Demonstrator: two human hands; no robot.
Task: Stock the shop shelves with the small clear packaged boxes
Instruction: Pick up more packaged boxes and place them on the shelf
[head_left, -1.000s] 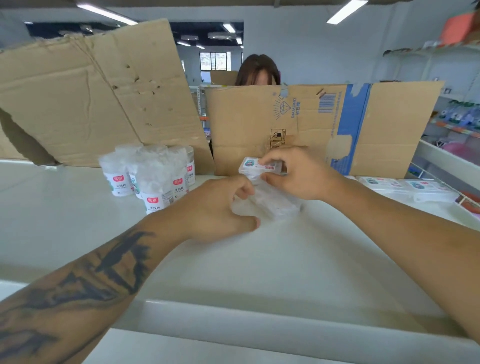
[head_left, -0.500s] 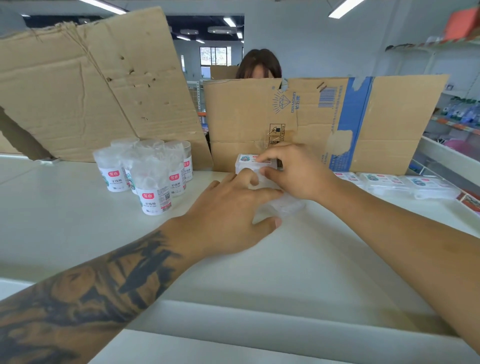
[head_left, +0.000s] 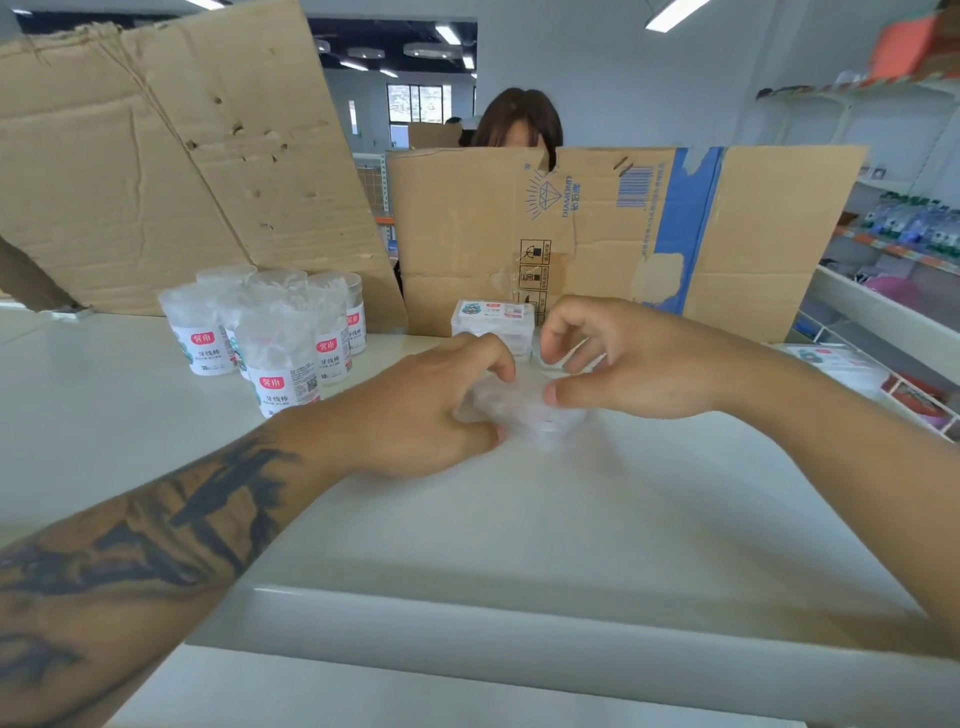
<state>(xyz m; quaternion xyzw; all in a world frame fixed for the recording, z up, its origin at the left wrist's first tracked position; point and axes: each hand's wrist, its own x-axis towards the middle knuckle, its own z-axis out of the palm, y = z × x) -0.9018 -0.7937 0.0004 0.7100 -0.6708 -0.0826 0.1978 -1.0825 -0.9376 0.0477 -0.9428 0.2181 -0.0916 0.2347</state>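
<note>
Left hand (head_left: 415, 410), tattooed forearm coming in from lower left, sits knuckles-up on the white shelf top (head_left: 519, 519), fingers curled down onto a blurred clear plastic pack (head_left: 524, 410); looks like a pinch on its left edge, though blur hides the exact contact. Right hand (head_left: 639, 364) comes in from the right, fingers arched and spread, thumb tip at the right side of the same pack; cannot tell if it actually grips or just touches it. Pack lies flat on the shelf top between both hands, outline too smeared to read.

Just behind the hands, one small clear box (head_left: 493, 325) with a printed label on top stands on the shelf top, near the right fingertips but apart from them. Left of it, a cluster of clear tubs (head_left: 270, 338) with red-and-white labels, standing upright, touching each other. Far right, more flat clear packs (head_left: 836, 364) lie near the shelf's edge, by a wire rack.

Behind all that, a big plain cardboard sheet (head_left: 171, 166) leans at the left, and a cardboard box panel (head_left: 623, 234) with a blue stripe and barcode stands upright at centre-right. Another person's head top (head_left: 519, 119) shows over the panel. Shop shelves (head_left: 898, 228) with goods sit at far right.
</note>
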